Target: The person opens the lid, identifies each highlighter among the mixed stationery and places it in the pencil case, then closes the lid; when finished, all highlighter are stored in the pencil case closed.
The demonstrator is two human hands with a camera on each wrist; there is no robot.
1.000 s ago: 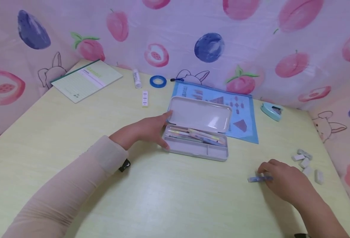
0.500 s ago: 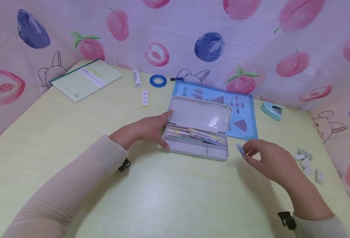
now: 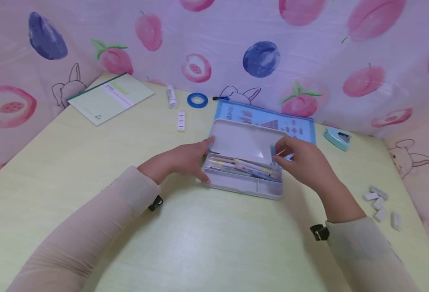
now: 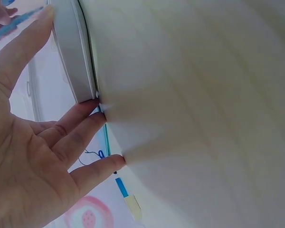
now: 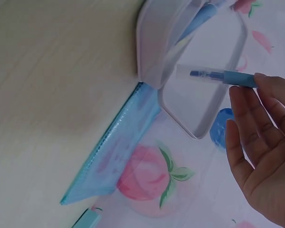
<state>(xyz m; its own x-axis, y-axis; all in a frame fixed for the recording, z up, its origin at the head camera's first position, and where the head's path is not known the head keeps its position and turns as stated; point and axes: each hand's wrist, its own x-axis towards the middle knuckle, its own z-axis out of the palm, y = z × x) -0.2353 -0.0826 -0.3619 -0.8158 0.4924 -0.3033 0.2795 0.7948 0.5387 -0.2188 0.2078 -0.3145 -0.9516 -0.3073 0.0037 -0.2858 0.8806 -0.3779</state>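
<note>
A pale grey pencil case (image 3: 232,181) lies on the table with its hinged lid (image 3: 240,142) tipped back. Several pens (image 3: 252,167) fill its rear compartment. My left hand (image 3: 179,163) rests at the case's left end, fingers spread; the thumb touches the front corner, and other fingers are against the end in the left wrist view. Between thumb and fingers of my right hand (image 3: 303,160) is a blue highlighter (image 5: 240,78) with a clear cap, held above the case's right end. Its capped tip points toward the case in the right wrist view.
Behind the case lies a blue zip pouch (image 3: 302,129). A mint stapler (image 3: 337,139) and several erasers (image 3: 378,202) are on the right. Farther left are a notebook (image 3: 112,99), glue stick (image 3: 172,97), blue tape roll (image 3: 197,100) and small white-and-yellow block (image 3: 181,121).
My right hand has lifted the highlighter from near the erasers and carried it left and away from me, over the case's right end. The left hand has stayed at the case.
</note>
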